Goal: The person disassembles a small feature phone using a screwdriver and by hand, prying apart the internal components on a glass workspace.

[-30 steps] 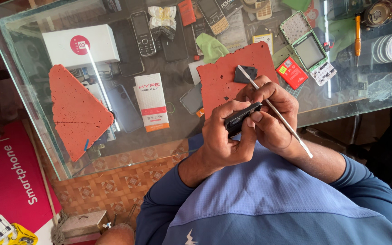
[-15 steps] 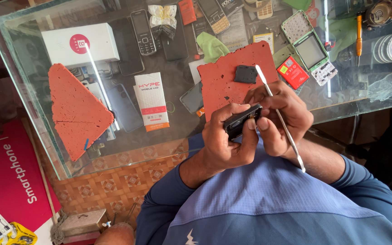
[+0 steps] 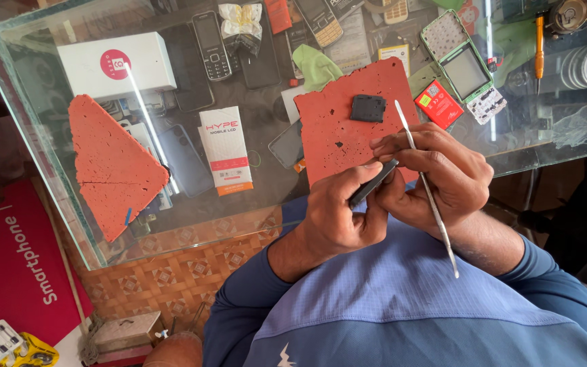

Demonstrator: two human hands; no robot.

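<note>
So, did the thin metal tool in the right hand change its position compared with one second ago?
Yes. The thin metal tool has swung more upright in the right hand; its upper tip now lies right of the small black part on the red mat.

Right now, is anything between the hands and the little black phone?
No. Both hands already touch the phone: the left hand grips it from below, and the right hand, which also holds a thin metal tool, steadies it. Nothing visible sits between them.

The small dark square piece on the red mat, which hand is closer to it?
The right. The right hand, holding a thin metal rod, sits just below the small dark square piece. The left hand is lower, gripping a slim black device.
</note>
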